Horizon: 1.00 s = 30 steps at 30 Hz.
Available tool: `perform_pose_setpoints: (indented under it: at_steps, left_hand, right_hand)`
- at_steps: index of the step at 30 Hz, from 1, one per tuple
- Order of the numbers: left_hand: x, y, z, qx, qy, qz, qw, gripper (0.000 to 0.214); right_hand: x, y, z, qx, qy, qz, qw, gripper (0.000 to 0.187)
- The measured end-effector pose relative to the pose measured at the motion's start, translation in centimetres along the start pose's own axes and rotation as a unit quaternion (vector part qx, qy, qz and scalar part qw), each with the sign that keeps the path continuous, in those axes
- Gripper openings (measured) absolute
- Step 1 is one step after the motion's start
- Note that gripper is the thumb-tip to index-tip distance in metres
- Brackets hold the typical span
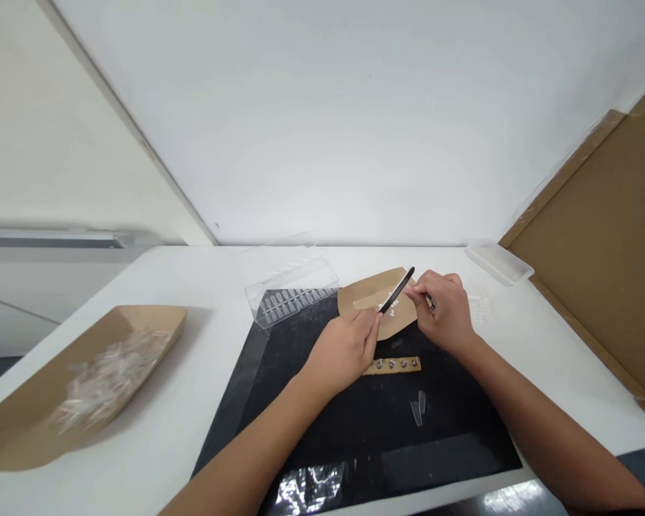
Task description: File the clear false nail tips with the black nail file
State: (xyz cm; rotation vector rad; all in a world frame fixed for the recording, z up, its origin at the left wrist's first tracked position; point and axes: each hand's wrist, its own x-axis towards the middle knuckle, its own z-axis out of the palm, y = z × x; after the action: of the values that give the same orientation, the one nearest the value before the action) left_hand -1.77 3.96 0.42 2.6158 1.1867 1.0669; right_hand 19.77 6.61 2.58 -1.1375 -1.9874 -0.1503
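Note:
My left hand [349, 347] is closed round the lower end of a dark nail file [397, 289], which slants up to the right with a pale edge. My right hand [445, 309] is pinched just beside the file. What its fingertips hold is too small to make out, and a bit of dark metal shows at its palm. Under both hands lies a brown paper tray [362, 295] with small white pieces in it. Closer to me, a tan strip with several metal studs [398, 365] and two clear nail tips [418, 408] rest on the black mat [365, 430].
A clear plastic box [293, 294] with rows of nail tips stands behind the mat's left corner. At left, a brown paper tray [11, 423] carries a heap of clear pieces. A translucent lid [499, 263] lies back right, near a cardboard panel [607, 251].

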Motion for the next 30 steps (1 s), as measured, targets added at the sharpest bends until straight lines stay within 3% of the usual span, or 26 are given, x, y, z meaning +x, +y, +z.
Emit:
perform_pose_setpoints:
  at_steps: [4,10,14,18,22,26,30]
  left_hand:
    - [0.0,0.1,0.0,-0.032,-0.008,-0.006,0.999,0.028]
    - [-0.2,0.1,0.4,0.001,-0.004,-0.006,1.000,0.028]
    - [-0.2,-0.1,0.4,0.030,-0.001,-0.002,1.000,0.029]
    - [-0.2,-0.4,0.3,0.041,-0.008,0.010,0.999,0.029]
    - [-0.2,-0.6,0.3,0.052,-0.001,0.007,0.999,0.030]
    - [-0.1,-0.6,0.3,0.056,0.000,0.019,0.998,0.030]
    - [-0.1,-0.6,0.3,0.058,0.007,0.016,0.998,0.029]
  right_hand:
    - [-0.3,0.2,0.8,0.000,-0.009,-0.005,1.000,0.027]
    - [-0.4,-0.5,1.6,-0.009,-0.042,-0.048,0.998,0.031]
    - [-0.1,-0.7,1.8,-0.022,-0.013,-0.020,0.999,0.032]
    - [-0.2,-0.7,2.0,0.000,-0.056,-0.044,0.997,0.029]
    - [-0.1,-0.7,2.1,-0.003,-0.026,-0.014,1.000,0.031]
    - [0.0,-0.9,2.1,0.006,-0.062,-0.033,0.997,0.031]
    - [-0.1,-1.1,2.1,-0.001,-0.028,-0.009,1.000,0.033]
